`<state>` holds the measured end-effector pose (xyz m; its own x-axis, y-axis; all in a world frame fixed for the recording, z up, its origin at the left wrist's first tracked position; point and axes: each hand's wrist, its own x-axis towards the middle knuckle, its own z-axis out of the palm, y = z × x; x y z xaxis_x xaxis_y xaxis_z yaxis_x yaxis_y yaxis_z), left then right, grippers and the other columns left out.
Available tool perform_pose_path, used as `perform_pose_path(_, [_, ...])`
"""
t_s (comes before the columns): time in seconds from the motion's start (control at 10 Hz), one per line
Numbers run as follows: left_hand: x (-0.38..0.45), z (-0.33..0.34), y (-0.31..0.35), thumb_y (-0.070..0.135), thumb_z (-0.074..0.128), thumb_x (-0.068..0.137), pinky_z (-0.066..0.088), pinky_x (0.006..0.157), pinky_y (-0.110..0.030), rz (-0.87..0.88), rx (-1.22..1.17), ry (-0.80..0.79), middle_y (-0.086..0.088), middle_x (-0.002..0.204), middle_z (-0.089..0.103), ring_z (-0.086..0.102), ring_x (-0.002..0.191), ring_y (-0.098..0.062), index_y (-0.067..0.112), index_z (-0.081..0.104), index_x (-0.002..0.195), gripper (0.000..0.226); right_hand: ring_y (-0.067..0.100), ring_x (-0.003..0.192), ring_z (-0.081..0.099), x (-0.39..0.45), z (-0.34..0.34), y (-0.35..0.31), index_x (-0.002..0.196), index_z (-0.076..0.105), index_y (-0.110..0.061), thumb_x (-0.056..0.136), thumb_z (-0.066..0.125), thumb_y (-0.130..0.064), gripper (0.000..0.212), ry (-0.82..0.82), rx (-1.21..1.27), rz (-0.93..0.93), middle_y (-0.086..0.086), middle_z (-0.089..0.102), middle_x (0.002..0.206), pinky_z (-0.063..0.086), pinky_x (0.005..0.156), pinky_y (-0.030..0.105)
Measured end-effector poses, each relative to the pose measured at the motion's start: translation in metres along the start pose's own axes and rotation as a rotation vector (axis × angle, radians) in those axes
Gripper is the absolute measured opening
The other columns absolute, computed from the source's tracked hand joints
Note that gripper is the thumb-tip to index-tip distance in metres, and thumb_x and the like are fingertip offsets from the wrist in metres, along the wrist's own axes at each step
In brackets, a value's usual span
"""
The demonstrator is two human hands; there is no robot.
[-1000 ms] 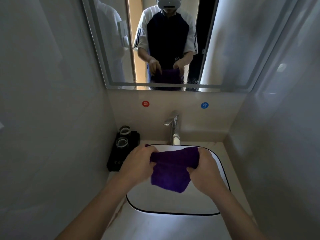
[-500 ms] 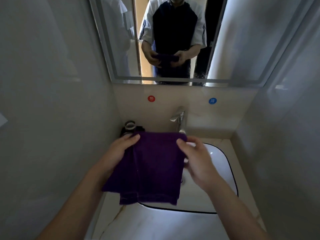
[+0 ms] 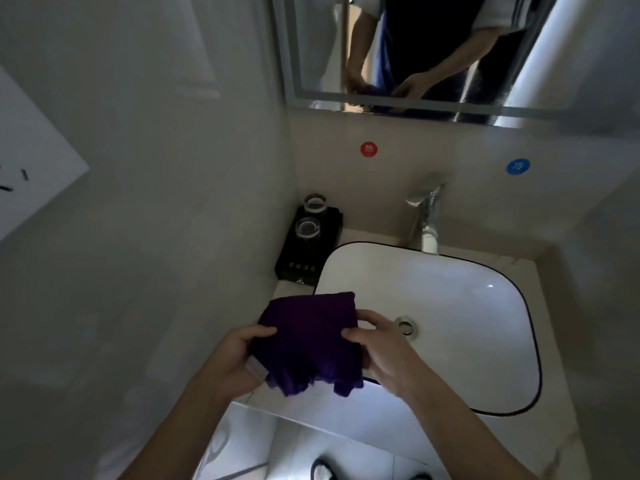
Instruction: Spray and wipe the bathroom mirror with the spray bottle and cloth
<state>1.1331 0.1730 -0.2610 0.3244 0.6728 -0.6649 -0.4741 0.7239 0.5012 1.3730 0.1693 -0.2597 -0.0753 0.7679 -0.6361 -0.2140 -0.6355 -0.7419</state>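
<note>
A folded purple cloth point(image 3: 311, 337) is held over the front left corner of the white basin point(image 3: 467, 306). My left hand point(image 3: 239, 358) grips its left edge, thumb on top. My right hand point(image 3: 377, 348) pinches its right edge, fingers curled round it. The mirror point(image 3: 433, 46) hangs on the wall above and reflects my arms and the cloth. No spray bottle is in view.
A chrome faucet point(image 3: 426, 216) stands behind the basin. A black tray point(image 3: 308, 251) with two glasses point(image 3: 310, 226) sits in the back left corner. Red point(image 3: 369, 148) and blue point(image 3: 517, 167) stickers mark the wall. Walls close in on both sides.
The cloth was spread open half a second ago and is now folded smaller between both hands. My view has dropped and shifted left, so less of the mirror shows.
</note>
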Motion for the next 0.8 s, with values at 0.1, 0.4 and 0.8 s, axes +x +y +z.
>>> perform_pose_path(0.1, [0.007, -0.010, -0.017, -0.013, 0.062, 0.085, 0.062, 0.081, -0.044, 0.031, 0.208, 0.179, -0.020, 0.123, 0.071, 0.071, 0.106, -0.036, 0.012, 0.063, 0.130, 0.052, 0.040, 0.094, 0.074, 0.009, 0.007, 0.016, 0.108, 0.069, -0.018, 0.086, 0.059, 0.008, 0.035, 0.069, -0.255, 0.003, 0.019, 0.076, 0.100, 0.062, 0.073, 0.052])
perform_pose_path(0.4, [0.012, -0.040, -0.016, 0.009, 0.039, 0.093, 0.057, 0.072, -0.035, 0.089, 1.255, 0.362, -0.001, 0.104, 0.057, 0.060, 0.093, -0.020, 0.019, 0.039, 0.123, 0.031, 0.008, 0.100, 0.065, -0.003, 0.066, 0.078, 0.136, 0.042, -0.049, 0.086, 0.049, 0.001, 0.071, -0.202, -0.633, -0.115, -0.020, 0.063, 0.108, 0.059, 0.089, 0.031])
perform_pose_path(0.8, [0.056, -0.044, 0.036, 0.009, 0.058, 0.089, 0.054, 0.097, -0.053, 0.265, 1.330, 0.399, -0.014, 0.113, 0.066, 0.064, 0.102, -0.032, 0.010, 0.058, 0.112, 0.023, 0.029, 0.118, 0.058, 0.063, 0.090, 0.073, 0.140, 0.042, -0.012, 0.079, 0.054, -0.015, 0.063, -0.176, -0.785, -0.195, 0.008, 0.058, 0.130, 0.052, 0.097, 0.039])
